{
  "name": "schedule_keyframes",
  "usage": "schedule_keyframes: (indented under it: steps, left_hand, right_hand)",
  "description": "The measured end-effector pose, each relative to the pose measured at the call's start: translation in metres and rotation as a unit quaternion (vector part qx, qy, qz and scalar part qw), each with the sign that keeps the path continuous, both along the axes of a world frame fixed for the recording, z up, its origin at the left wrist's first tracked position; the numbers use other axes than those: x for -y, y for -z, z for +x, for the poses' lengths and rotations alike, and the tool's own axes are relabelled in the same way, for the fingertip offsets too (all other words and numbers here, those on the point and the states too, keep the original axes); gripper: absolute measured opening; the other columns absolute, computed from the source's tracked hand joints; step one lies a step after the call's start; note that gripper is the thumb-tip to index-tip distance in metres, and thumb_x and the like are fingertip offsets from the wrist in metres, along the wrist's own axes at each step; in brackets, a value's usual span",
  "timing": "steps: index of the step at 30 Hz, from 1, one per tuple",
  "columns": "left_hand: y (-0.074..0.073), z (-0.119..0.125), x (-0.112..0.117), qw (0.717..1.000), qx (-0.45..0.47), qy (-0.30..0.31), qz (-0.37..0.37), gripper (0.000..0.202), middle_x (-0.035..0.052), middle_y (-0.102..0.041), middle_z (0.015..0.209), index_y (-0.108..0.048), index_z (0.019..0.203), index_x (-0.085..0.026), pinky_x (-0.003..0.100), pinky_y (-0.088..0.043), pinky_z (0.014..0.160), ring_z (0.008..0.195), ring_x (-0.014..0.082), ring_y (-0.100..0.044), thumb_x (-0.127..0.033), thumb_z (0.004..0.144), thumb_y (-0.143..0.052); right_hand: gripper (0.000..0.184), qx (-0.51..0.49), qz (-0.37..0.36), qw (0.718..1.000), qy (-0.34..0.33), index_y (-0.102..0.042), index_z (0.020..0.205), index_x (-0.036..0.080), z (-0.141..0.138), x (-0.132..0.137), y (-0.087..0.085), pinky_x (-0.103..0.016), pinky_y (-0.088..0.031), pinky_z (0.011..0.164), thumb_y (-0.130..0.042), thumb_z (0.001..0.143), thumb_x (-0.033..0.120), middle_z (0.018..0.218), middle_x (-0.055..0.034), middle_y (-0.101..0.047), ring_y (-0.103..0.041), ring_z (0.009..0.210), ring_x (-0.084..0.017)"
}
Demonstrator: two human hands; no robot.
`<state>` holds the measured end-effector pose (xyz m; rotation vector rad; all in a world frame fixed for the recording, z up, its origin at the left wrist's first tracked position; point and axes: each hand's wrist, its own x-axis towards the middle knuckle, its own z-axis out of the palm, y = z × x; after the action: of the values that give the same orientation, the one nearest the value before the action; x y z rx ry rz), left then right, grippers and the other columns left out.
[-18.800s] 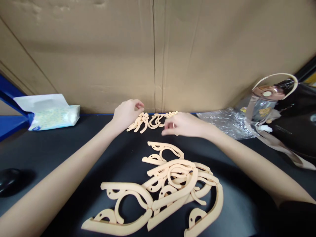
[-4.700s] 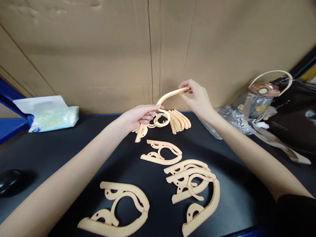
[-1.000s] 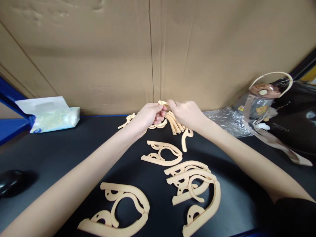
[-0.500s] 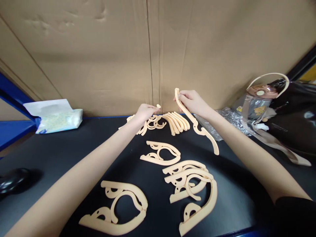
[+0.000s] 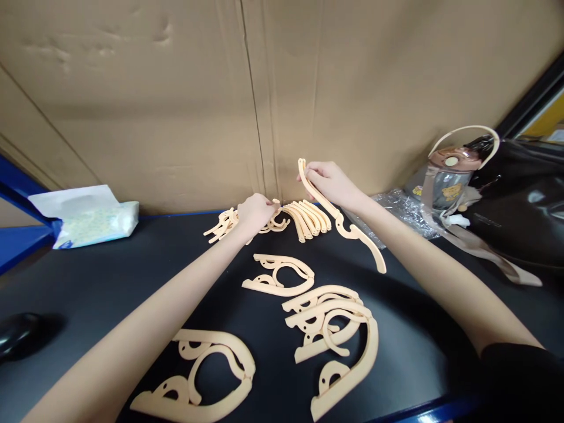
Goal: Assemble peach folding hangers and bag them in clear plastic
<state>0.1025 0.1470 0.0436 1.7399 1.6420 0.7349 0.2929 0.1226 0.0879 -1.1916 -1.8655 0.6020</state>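
My right hand (image 5: 331, 181) is closed around the upper part of a cream plastic hanger arm (image 5: 325, 202), which slants down to the right above the table. A second curved piece extends from its lower end. My left hand (image 5: 253, 212) is lower, over the loose parts, with thumb and fingers pinching a small cream piece (image 5: 276, 201), mostly hidden. Beneath and beside it lie cream hooks (image 5: 279, 226) and small curved parts (image 5: 224, 222). A row of hanger arms (image 5: 306, 222) lies between the two hands.
Several folded cream hangers (image 5: 275, 290) lie nearer me on the black table (image 5: 132, 282). At left are a tissue pack (image 5: 97, 223) and a black mouse (image 5: 20, 335). Clear plastic wrap (image 5: 399, 214), a bottle (image 5: 453, 176) and a dark bag (image 5: 515, 205) stand right. Cardboard (image 5: 176, 106) walls the back.
My left hand has lowered towards the loose parts with the small cream piece in its pinch. My right hand keeps its hold on the hanger arm. The whole view has shifted slightly.
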Motion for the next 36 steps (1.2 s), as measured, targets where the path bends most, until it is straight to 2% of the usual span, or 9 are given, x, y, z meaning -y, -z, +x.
schedule_keyframes:
  steps: [6,9,12,14,17,22,28,32,36]
  left_hand:
    - [-0.008,-0.006,0.007,0.998,0.06,0.004,-0.017,0.034,0.0099,-0.062,0.127,-0.06,0.124,-0.018,0.046,-0.055,0.09,0.107,0.0243,-0.064,-0.037,0.096,-0.062]
    - [-0.016,-0.011,0.014,0.986,0.135,0.056,-0.079,0.04,0.0094,-0.07,0.105,-0.067,0.105,-0.013,0.041,-0.057,0.082,0.094,0.0222,-0.069,-0.05,0.097,-0.054]
    - [-0.021,-0.016,0.023,0.961,0.209,0.118,-0.137,0.054,0.0101,-0.071,0.084,-0.07,0.087,-0.012,0.035,-0.057,0.072,0.081,0.0219,-0.071,-0.059,0.098,-0.044]
    - [-0.022,-0.02,0.028,0.953,0.242,0.125,-0.136,0.045,0.0078,-0.07,0.086,-0.069,0.093,-0.012,0.034,-0.057,0.071,0.078,0.019,-0.069,-0.053,0.099,-0.049]
    - [-0.02,-0.023,0.03,0.954,0.26,0.104,-0.104,0.031,0.0069,-0.068,0.105,-0.063,0.112,-0.014,0.037,-0.058,0.077,0.087,0.018,-0.067,-0.041,0.097,-0.059]
    - [-0.016,-0.022,0.031,0.966,0.235,0.083,-0.062,0.034,0.0093,-0.065,0.119,-0.06,0.122,-0.016,0.042,-0.058,0.084,0.099,0.0219,-0.066,-0.038,0.096,-0.061]
    - [-0.015,-0.017,0.034,0.982,0.154,0.096,-0.056,0.032,0.0088,-0.065,0.116,-0.061,0.12,-0.016,0.041,-0.058,0.082,0.096,0.021,-0.067,-0.038,0.097,-0.06]
    - [-0.017,-0.014,0.039,0.99,0.092,0.104,-0.029,0.029,0.0062,-0.067,0.105,-0.063,0.113,-0.015,0.035,-0.058,0.073,0.084,0.0169,-0.066,-0.039,0.098,-0.059]
    - [-0.02,-0.008,0.052,0.993,0.032,0.104,0.053,0.022,-0.0014,-0.06,0.078,-0.062,0.088,-0.015,0.028,-0.049,0.062,0.064,0.0119,-0.055,-0.035,0.098,-0.058]
  right_hand:
    - [0.015,-0.035,-0.015,0.998,0.04,-0.048,0.102,0.02,-0.004,-0.007,0.002,-0.025,-0.046,0.05,-0.035,0.095,0.017,0.062,0.001,-0.063,-0.06,0.05,-0.014]
    - [0.019,-0.042,-0.001,0.996,0.08,-0.038,0.111,0.02,-0.003,-0.015,0.002,-0.025,-0.051,0.055,-0.027,0.097,0.014,0.08,-0.0035,-0.067,-0.066,0.058,-0.013]
    - [0.022,0.0,0.048,0.991,0.129,-0.037,0.111,0.021,0.004,-0.023,0.005,-0.024,-0.054,0.063,-0.027,0.095,0.011,0.098,-0.0074,-0.066,-0.07,0.07,-0.011]
    - [0.018,0.054,0.081,0.984,0.151,-0.042,0.106,0.02,0.009,-0.025,0.007,-0.027,-0.054,0.068,-0.035,0.092,0.012,0.099,-0.0085,-0.066,-0.07,0.077,-0.014]
    - [0.013,0.152,0.123,0.967,0.161,-0.051,0.099,0.019,0.014,-0.02,0.01,-0.035,-0.05,0.076,-0.051,0.087,0.016,0.096,-0.0094,-0.069,-0.068,0.086,-0.021]
    - [0.016,0.337,0.177,0.921,0.084,-0.061,0.102,0.016,0.001,-0.003,0.016,-0.036,-0.04,0.082,-0.048,0.093,0.016,0.095,-0.0094,-0.074,-0.065,0.081,-0.021]
    - [0.023,0.454,0.196,0.869,0.018,-0.062,0.103,0.012,-0.022,0.013,0.025,-0.032,-0.029,0.063,-0.04,0.099,0.014,0.089,-0.0128,-0.073,-0.064,0.076,-0.021]
    - [0.023,0.475,0.178,0.862,0.015,-0.059,0.106,0.01,-0.028,0.02,0.025,-0.032,-0.026,0.058,-0.039,0.096,0.008,0.09,-0.0146,-0.072,-0.064,0.072,-0.021]
    - [0.022,0.46,0.129,0.878,0.038,-0.056,0.11,0.009,-0.025,0.015,0.023,-0.03,-0.03,0.056,-0.04,0.095,0.009,0.081,-0.0134,-0.072,-0.063,0.062,-0.02]
